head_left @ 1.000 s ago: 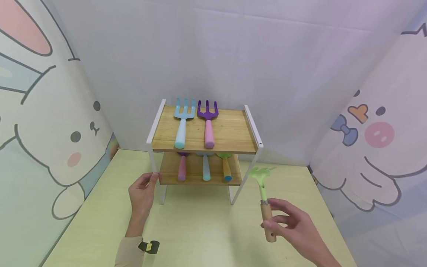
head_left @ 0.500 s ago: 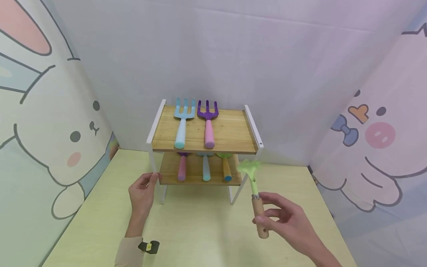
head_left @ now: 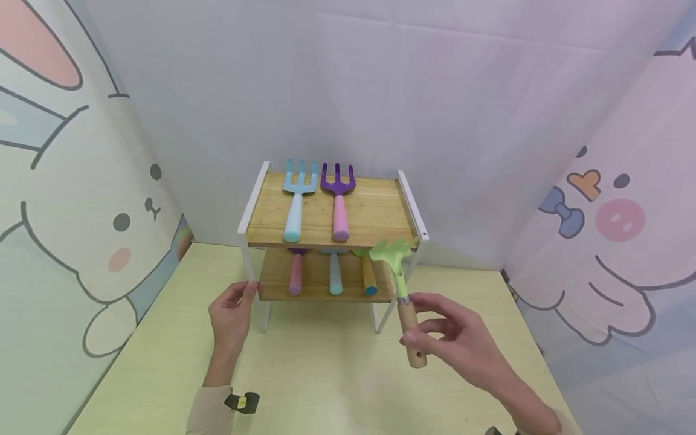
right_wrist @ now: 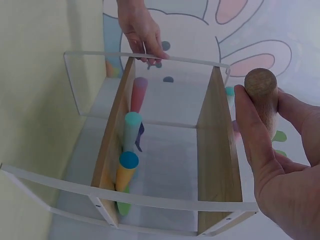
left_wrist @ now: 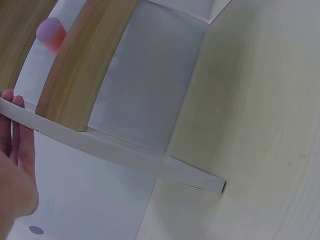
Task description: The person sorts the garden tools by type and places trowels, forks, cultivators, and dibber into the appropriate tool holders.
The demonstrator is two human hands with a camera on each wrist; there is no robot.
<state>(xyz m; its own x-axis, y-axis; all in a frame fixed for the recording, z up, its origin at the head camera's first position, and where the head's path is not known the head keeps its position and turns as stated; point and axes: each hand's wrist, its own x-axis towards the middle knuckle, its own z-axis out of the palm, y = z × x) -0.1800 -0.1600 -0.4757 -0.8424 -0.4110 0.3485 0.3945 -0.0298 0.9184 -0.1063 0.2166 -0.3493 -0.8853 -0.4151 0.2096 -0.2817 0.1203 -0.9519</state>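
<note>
My right hand [head_left: 454, 338] pinches the wooden handle of a light green hand rake [head_left: 396, 257] between thumb and fingers. The rake's tines point up and away, just in front of the upper shelf's right front corner. In the right wrist view its round handle end [right_wrist: 260, 82] shows between the fingers. My left hand [head_left: 232, 314] grips the left front post [left_wrist: 90, 140] of a two-tier shelf rack. On the upper wooden shelf [head_left: 380, 208] lie a light blue hand fork [head_left: 294, 211] and a purple hand fork with a pink handle [head_left: 339, 211], side by side.
The lower shelf [head_left: 277, 293] bears three tools with pink [head_left: 296, 275], light blue [head_left: 336, 275] and orange [head_left: 369, 275] handles; the upper shelf partly hides their heads. The rack's white right side rail [head_left: 413, 205] stands slightly raised. A pale curtain [head_left: 353, 90] hangs behind the table [head_left: 326, 374].
My right hand has moved left and farther forward with the hand rake, from right of the rack to its right front corner. The left hand has stayed on the post.
</note>
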